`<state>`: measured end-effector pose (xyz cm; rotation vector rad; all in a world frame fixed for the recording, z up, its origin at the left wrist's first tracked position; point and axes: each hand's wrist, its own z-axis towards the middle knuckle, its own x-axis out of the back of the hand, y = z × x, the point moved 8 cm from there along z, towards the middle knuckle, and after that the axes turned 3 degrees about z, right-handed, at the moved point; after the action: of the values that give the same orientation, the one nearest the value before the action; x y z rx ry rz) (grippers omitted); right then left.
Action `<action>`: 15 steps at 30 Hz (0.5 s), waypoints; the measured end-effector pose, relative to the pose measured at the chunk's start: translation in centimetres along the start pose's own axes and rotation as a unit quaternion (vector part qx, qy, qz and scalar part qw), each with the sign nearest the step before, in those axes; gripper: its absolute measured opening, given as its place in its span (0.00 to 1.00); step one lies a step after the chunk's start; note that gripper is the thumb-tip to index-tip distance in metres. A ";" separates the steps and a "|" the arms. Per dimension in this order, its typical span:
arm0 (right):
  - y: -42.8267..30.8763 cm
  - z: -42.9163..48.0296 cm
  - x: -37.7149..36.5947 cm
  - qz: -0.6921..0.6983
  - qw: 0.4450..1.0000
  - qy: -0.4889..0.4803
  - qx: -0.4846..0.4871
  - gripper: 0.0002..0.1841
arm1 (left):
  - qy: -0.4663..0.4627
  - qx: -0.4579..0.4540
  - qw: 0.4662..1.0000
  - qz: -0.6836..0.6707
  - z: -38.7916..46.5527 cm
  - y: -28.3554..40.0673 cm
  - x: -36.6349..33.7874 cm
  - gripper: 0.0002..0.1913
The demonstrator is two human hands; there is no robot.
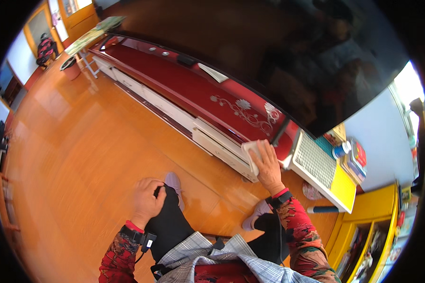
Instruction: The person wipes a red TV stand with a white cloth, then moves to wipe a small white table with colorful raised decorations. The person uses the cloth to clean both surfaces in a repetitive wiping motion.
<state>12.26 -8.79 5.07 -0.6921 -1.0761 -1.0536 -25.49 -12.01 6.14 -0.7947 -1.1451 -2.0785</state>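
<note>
My right hand presses a folded white cloth against the front edge of a low TV cabinet near its right end. The cabinet has a dark red glass top with a silver flower pattern and white drawer fronts. My left hand rests on my left knee, fingers curled over the black trousers, with no object seen in it. A large dark television screen stands over the cabinet's back edge and shows a reflection.
Right of the cabinet stands a white-edged table with a grey mat, a blue-and-white container and stacked books. A yellow cabinet is at the lower right. A bin and a seated person are at the far left.
</note>
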 end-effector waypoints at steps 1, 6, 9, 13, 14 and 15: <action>-0.2 0.7 -1.8 -0.030 0.998 -0.056 0.021 0.30 | -0.001 0.001 1.000 -0.001 0.2 -0.1 0.0 0.06; -0.8 2.0 -5.9 -0.083 0.992 -0.070 0.064 0.24 | -0.003 0.020 1.000 -0.014 -0.1 -0.6 0.6 0.05; -1.5 4.1 -7.2 -0.062 0.992 -0.073 0.086 0.23 | 0.003 0.026 0.999 -0.031 -0.1 -1.2 0.9 0.05; -3.0 9.0 -8.7 0.004 0.992 -0.080 0.100 0.24 | -0.002 0.022 1.000 -0.022 -0.1 -1.8 1.2 0.06; -3.6 10.3 -9.1 0.022 0.991 -0.071 0.108 0.24 | -0.002 0.025 0.999 -0.021 -0.1 -2.0 1.3 0.06; -4.1 12.0 -9.8 0.029 0.991 -0.070 0.109 0.24 | -0.001 0.028 0.999 -0.024 -0.1 -2.2 1.3 0.06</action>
<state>3.21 3.35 0.01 -0.6233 -1.2643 -0.8324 -27.99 -11.43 6.02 -0.7485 -1.2291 -2.0756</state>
